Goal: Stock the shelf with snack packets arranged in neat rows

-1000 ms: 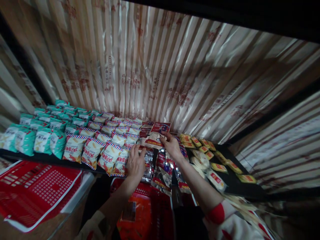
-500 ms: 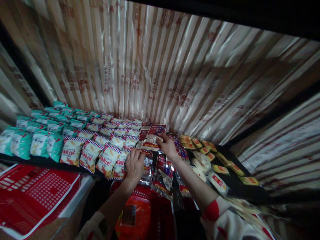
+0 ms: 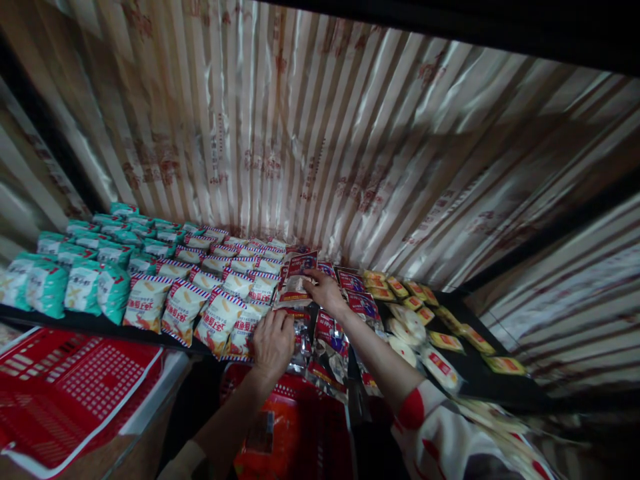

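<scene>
My right hand pinches the right side of a dark red and silver snack packet, held above the row of similar packets. Lower and to the left, my left hand is bent with its fingers close together, at the left edge of a silver-and-red packet. What lies under its fingertips is hidden. More dark red packets lie to the right of my right hand. White snack bags with striped tops stand just left of my left hand.
Teal bags fill the shelf's left end. Yellow packets and pale round packs lie on the right. Below the shelf are a red basket with an orange package and another red basket. Striped sheeting hangs behind.
The packet in my right hand has shifted slightly left and down and tilted, and the right hand has moved left with it. My left hand has moved slightly down and to the right.
</scene>
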Demonstrator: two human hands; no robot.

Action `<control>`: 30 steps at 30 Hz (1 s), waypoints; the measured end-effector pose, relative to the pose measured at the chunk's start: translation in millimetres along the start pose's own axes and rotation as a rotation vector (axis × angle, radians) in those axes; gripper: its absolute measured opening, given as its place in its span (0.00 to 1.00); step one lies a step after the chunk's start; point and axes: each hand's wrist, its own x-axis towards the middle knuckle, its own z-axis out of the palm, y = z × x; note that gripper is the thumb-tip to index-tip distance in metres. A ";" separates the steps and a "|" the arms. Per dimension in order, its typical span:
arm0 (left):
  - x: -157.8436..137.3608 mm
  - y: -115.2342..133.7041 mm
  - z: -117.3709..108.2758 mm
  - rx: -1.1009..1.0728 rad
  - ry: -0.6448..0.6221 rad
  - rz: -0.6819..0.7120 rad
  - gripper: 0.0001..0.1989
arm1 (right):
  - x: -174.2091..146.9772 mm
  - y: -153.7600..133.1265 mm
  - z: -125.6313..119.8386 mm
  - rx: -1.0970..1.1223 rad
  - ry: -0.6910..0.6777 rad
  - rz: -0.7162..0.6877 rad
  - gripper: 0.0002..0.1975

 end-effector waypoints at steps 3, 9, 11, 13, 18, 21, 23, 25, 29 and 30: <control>-2.5 0.8 -0.9 -0.008 0.002 0.002 0.05 | 2.6 -2.9 1.6 -0.042 -0.001 0.003 0.18; -3.9 0.7 -4.6 -0.005 0.023 0.013 0.06 | 8.3 -10.3 2.8 -0.129 -0.034 0.050 0.18; -3.7 0.8 -4.9 -0.006 0.021 0.013 0.05 | 8.9 -12.0 3.6 -0.170 -0.022 0.030 0.18; -3.5 1.1 -4.3 -0.005 0.011 0.009 0.05 | 8.0 -13.8 4.4 -0.212 -0.017 -0.011 0.18; -2.6 2.7 -1.8 -0.003 0.001 0.008 0.06 | 2.3 -17.7 6.6 -0.323 0.014 -0.046 0.20; -2.4 2.6 -1.7 -0.015 -0.010 0.018 0.06 | -0.9 -18.9 9.1 -0.380 0.050 -0.029 0.20; -2.8 1.9 -1.8 -0.019 -0.016 0.018 0.06 | -2.7 -19.5 11.0 -0.409 0.061 -0.008 0.19; -3.3 0.9 -1.5 -0.025 -0.017 0.018 0.06 | -4.4 -20.2 12.7 -0.430 0.064 0.013 0.18; -4.0 -0.5 0.0 -0.038 -0.026 0.017 0.06 | -8.1 -22.4 14.9 -0.454 0.076 0.043 0.19; -4.1 -0.6 0.3 -0.037 -0.030 0.017 0.06 | -8.9 -22.9 15.0 -0.454 0.079 0.051 0.19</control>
